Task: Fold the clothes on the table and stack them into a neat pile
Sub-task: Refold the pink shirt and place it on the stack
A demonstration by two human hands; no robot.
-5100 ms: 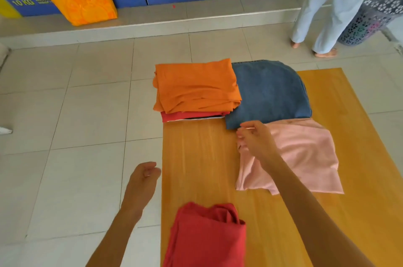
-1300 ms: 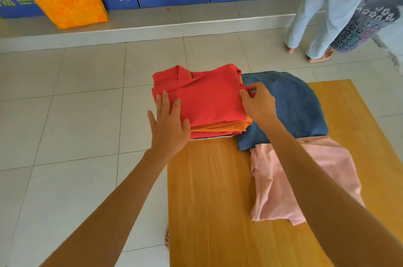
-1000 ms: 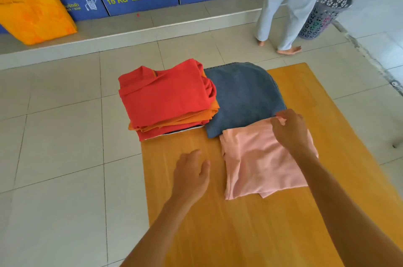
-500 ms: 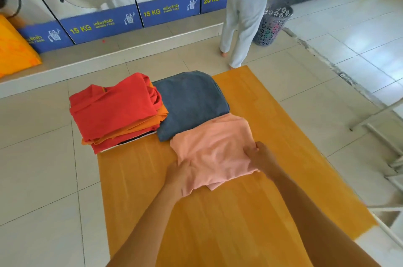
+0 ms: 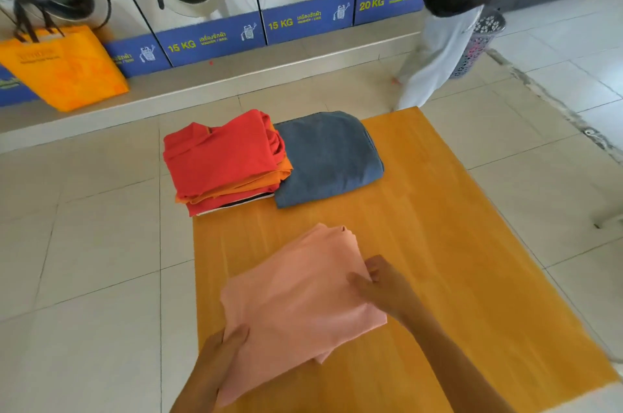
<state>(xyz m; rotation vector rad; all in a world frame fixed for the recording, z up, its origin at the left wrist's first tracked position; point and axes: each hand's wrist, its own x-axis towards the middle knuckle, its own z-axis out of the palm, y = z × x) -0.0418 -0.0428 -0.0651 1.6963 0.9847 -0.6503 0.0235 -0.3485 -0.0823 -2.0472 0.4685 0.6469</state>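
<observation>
Two hands hold the pink garment (image 5: 300, 291) on the near part of the wooden table (image 5: 455, 244). The left hand (image 5: 219, 358) grips its near-left edge with curled fingers, and the right hand (image 5: 381, 284) pinches its right edge. At the far-left corner of the table stands a pile of folded clothes (image 5: 226, 163), with a red piece on top. A folded blue garment (image 5: 327, 156) lies just beside it.

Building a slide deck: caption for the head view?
Both hands, left and right, grip a pink garment on the wooden table near folded stacks.
</observation>
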